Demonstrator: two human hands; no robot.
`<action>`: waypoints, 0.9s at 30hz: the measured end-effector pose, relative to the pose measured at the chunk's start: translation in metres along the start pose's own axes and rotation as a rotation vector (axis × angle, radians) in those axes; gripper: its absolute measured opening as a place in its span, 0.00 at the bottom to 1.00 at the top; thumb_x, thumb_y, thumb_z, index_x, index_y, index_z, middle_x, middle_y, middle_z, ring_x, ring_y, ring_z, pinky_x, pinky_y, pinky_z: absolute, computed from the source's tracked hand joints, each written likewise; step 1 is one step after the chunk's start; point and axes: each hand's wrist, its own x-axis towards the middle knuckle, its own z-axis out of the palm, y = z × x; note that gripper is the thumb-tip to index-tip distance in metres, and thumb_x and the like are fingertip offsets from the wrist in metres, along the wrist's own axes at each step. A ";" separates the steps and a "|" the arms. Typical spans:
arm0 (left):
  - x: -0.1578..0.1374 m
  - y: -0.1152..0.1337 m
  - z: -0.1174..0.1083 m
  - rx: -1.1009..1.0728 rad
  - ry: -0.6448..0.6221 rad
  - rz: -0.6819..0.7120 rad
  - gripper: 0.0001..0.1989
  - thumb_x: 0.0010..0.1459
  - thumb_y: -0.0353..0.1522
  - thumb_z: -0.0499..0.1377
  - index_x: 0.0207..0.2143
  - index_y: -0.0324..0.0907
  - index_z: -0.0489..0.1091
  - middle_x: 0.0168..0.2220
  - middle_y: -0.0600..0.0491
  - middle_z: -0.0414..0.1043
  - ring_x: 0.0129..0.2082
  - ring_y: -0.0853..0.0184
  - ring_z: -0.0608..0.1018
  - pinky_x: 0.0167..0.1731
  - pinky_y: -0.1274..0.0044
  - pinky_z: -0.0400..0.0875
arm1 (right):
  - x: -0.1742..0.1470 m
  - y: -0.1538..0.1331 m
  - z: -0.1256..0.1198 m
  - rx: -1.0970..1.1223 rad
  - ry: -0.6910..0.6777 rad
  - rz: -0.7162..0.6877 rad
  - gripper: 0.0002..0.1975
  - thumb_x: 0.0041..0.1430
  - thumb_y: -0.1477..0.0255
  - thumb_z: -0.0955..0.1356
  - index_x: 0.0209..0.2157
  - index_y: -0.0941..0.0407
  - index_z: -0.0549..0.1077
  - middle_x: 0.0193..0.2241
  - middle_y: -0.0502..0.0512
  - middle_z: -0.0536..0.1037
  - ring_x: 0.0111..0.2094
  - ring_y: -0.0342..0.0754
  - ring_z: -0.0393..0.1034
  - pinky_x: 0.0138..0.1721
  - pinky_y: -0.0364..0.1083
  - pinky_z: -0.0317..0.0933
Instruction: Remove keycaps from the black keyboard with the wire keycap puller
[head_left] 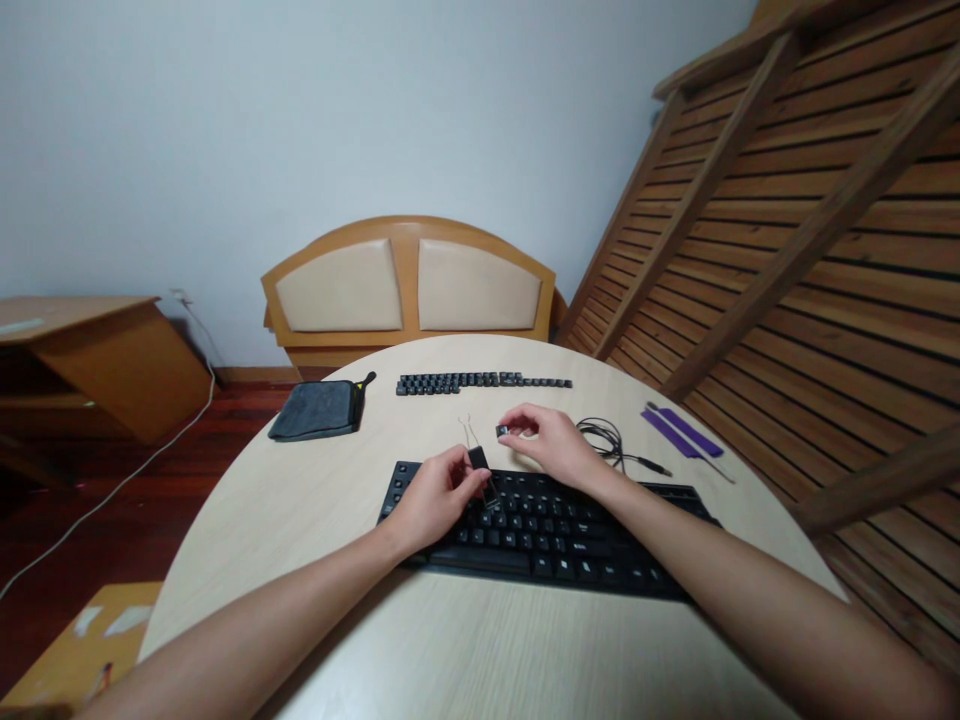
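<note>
A black keyboard [540, 540] lies on the round pale table, partly covered by my hands and right forearm. My left hand [439, 490] is closed around the black handle of a keycap puller [478, 458], whose thin wire loops point away from me. Just beyond the keyboard's far edge, my right hand [544, 440] pinches a small black keycap [502, 431] between thumb and fingertips. Farther back, loose black keycaps [431, 384] stand in tight rows.
A dark grey cloth pouch [313, 410] rests at the table's left. A coiled black cable [607, 440] with a USB plug lies behind the keyboard. At right are purple strips [682, 432] and a thin brush-like tool [709, 462]. Slatted wood [810, 250] leans close on the right.
</note>
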 end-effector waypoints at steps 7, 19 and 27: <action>-0.001 -0.004 0.000 0.077 -0.045 0.001 0.11 0.62 0.38 0.55 0.30 0.41 0.67 0.26 0.55 0.70 0.27 0.68 0.71 0.29 0.77 0.62 | 0.071 0.027 0.016 -0.451 -0.025 0.014 0.11 0.54 0.76 0.67 0.39 0.57 0.76 0.36 0.54 0.80 0.36 0.46 0.73 0.40 0.42 0.63; -0.001 -0.001 0.001 0.093 -0.048 -0.028 0.11 0.62 0.38 0.55 0.30 0.41 0.66 0.26 0.55 0.71 0.27 0.68 0.71 0.29 0.77 0.62 | 0.123 0.047 0.054 -0.677 -0.059 0.136 0.13 0.54 0.74 0.67 0.42 0.52 0.76 0.40 0.56 0.80 0.43 0.52 0.73 0.42 0.46 0.62; -0.001 -0.003 0.002 0.083 -0.050 -0.033 0.11 0.62 0.39 0.55 0.30 0.41 0.66 0.27 0.55 0.71 0.27 0.68 0.72 0.29 0.77 0.62 | 0.129 0.044 0.060 -0.698 -0.066 0.144 0.13 0.57 0.75 0.66 0.43 0.51 0.76 0.43 0.55 0.79 0.45 0.51 0.72 0.43 0.45 0.62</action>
